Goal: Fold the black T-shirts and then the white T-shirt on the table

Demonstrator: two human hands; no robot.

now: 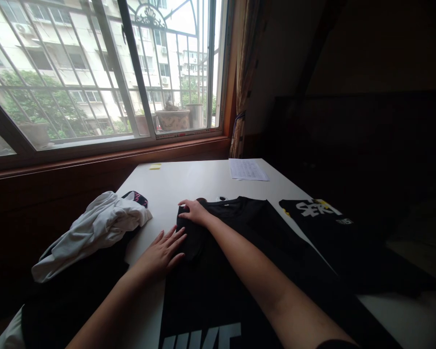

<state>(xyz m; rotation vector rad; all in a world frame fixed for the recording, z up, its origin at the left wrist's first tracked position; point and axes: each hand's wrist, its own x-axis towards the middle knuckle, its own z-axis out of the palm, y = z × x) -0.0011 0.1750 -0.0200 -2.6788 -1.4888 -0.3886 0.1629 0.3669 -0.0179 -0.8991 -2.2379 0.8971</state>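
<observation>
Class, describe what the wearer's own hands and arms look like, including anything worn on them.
The left hand and right hand show no gloves, rings or bracelets. Both forearms are bare. A dark sleeve edge shows on the right arm, none on the left.

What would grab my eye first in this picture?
The bright barred window at upper left stands out against the dark right side. Below, the left hand and right hand touch the left edge of a black shirt on the white table. A crumpled white cloth lies to their left.
</observation>
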